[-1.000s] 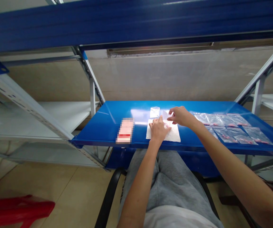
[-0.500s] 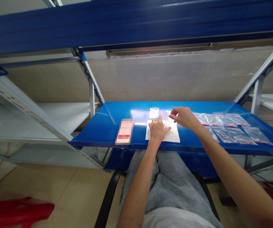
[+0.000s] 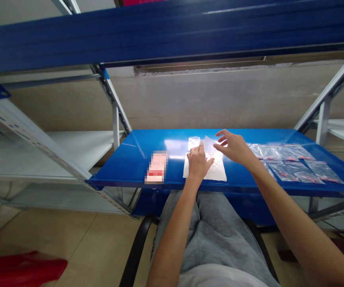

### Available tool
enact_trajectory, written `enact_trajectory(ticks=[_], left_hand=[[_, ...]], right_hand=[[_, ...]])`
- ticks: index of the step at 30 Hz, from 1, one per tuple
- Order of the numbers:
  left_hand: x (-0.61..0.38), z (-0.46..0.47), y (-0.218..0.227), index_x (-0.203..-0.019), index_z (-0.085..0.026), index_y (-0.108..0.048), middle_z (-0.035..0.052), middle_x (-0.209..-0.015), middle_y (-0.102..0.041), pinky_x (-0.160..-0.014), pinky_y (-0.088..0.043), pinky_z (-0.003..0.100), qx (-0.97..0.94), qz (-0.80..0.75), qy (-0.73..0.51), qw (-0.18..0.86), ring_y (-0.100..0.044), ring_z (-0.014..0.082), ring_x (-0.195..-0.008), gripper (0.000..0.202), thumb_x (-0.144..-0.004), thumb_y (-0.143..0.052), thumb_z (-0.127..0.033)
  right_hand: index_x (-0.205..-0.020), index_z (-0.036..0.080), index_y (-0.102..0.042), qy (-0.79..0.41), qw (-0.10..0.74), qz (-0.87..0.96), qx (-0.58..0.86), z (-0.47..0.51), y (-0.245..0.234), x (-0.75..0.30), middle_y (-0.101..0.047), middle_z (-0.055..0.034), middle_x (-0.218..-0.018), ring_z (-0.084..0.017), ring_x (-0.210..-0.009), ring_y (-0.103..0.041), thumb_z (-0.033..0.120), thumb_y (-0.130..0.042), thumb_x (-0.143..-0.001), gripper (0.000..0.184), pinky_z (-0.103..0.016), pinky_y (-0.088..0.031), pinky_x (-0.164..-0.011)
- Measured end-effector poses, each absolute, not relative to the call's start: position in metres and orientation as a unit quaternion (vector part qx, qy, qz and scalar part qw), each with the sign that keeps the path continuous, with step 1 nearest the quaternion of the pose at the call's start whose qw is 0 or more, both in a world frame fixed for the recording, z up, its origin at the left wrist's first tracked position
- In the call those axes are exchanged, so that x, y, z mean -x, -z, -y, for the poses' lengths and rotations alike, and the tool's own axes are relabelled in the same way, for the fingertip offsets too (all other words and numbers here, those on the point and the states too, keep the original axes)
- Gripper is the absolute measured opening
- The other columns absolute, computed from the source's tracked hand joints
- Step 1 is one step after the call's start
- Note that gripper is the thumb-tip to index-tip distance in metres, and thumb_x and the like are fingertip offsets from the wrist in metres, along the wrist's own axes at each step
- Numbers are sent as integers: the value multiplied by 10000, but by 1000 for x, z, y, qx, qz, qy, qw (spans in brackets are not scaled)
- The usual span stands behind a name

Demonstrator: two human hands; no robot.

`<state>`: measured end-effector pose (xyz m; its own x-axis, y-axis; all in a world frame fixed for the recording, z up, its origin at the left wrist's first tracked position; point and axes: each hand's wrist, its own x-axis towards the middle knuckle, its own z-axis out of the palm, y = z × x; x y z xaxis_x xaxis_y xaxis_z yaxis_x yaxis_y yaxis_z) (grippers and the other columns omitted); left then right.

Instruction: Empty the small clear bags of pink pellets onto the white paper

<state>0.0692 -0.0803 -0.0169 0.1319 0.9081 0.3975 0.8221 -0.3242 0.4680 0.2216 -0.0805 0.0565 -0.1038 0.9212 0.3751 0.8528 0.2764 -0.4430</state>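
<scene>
A small clear plastic bag [image 3: 210, 144] is lifted a little above the blue shelf [image 3: 136, 155], pinched at its left edge by my left hand [image 3: 198, 163] and at its right edge by my right hand [image 3: 234, 147]. Under both hands lies a white sheet [image 3: 216, 172] with something small and pink on it. Just behind them another small clear bag [image 3: 193, 142] lies flat on the shelf.
Several clear bags with pink pieces [image 3: 291, 163] lie in rows on the right of the shelf. A blurred pink and red pack [image 3: 156, 166] lies to the left. A blue beam [image 3: 172, 32] runs overhead. My grey-clad legs and a black chair arm [image 3: 136, 247] are below.
Both hands have raised the clear bag off the white sheet. My right hand's fingers have spread somewhat while it keeps its pinch.
</scene>
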Motion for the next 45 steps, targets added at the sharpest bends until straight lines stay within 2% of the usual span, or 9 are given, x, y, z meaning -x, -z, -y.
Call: enact_trajectory(ticks=[3, 11, 14, 17, 22, 30, 36, 42, 45], left_hand=[[-63, 76, 3, -1577, -229, -346, 154, -1435, -600, -1086, -419, 442, -767, -557, -317, 36, -503, 314, -1353, 782, -896, -727, -284], [-53, 26, -30, -1475, -334, -535, 81, -1613, -407, -1147, -424, 449, -819, -470, -330, 1, -449, 275, -1438, 691, -896, -469, 38], [-60, 1, -26, -1474, -311, -552, 106, -1535, -493, -1106, -480, 382, -759, -531, -369, 71, -570, 237, -1329, 681, -898, -458, 40], [-68, -17, -13, -1424, -229, -609, 119, -1324, -671, -1065, -514, 340, -730, -563, -370, 114, -644, 219, -1217, 575, -912, -483, 0], [-70, -23, 11, -1179, -220, -768, 45, -1154, -775, -951, -560, 269, -760, -535, -337, 149, -708, 174, -1049, 455, -840, -573, 13], [-74, -17, 16, -1058, -204, -822, 70, -1100, -777, -1017, -522, 310, -800, -515, -283, 122, -686, 201, -1073, 469, -773, -549, 49], [-65, -10, 11, -1193, -222, -768, 124, -1220, -718, -1064, -481, 372, -779, -570, -248, 81, -626, 234, -1193, 495, -870, -468, 2], [-44, -2, 8, -1128, -205, -776, 144, -1145, -746, -1006, -495, 373, -766, -612, -184, 70, -657, 248, -1135, 413, -899, -479, -31], [-43, 5, 8, -1045, -190, -799, 165, -1130, -742, -978, -502, 386, -768, -616, -162, 61, -657, 272, -1115, 372, -900, -484, -56]], right_hand=[[-1344, 154, -563, -52, 352, 740, 571, 83, -63, -219, -729, -136, -1137, -270, -934, -711, 382, -709, -854, 560, -362, -525, -818], [-1147, 193, -631, -126, 447, 663, 587, 53, -48, -224, -706, -35, -877, -175, -706, -715, 159, -549, -842, 318, -275, -561, -684], [-1101, 163, -644, -194, 477, 614, 598, 32, -24, -221, -720, -64, -958, -157, -692, -737, 125, -498, -829, 311, -220, -566, -589], [-1076, 117, -682, -174, 442, 590, 653, 12, -1, -214, -748, -122, -1047, -159, -739, -758, 136, -476, -864, 297, -210, -576, -621], [-996, 127, -768, -131, 367, 615, 686, -6, 20, -205, -787, -137, -997, -244, -946, -751, 246, -550, -895, 268, -289, -563, -800], [-1089, 155, -797, -84, 254, 692, 671, -1, 27, -208, -792, -127, -1059, -236, -1023, -715, 151, -521, -887, 342, -276, -490, -891], [-1028, 161, -817, -63, 208, 718, 661, 9, 26, -210, -770, -128, -1062, -238, -1055, -671, 179, -531, -920, 306, -302, -458, -972], [-1318, 251, -725, -5, 215, 707, 674, 14, 20, -210, -570, -182, -1408, -343, -1296, -513, 283, -501, -992, 397, -443, -463, -1017], [-1318, 268, -722, -31, 159, 741, 652, 13, 17, -206, -597, -156, -1399, -320, -1296, -524, 239, -469, -999, 408, -442, -461, -1022]])
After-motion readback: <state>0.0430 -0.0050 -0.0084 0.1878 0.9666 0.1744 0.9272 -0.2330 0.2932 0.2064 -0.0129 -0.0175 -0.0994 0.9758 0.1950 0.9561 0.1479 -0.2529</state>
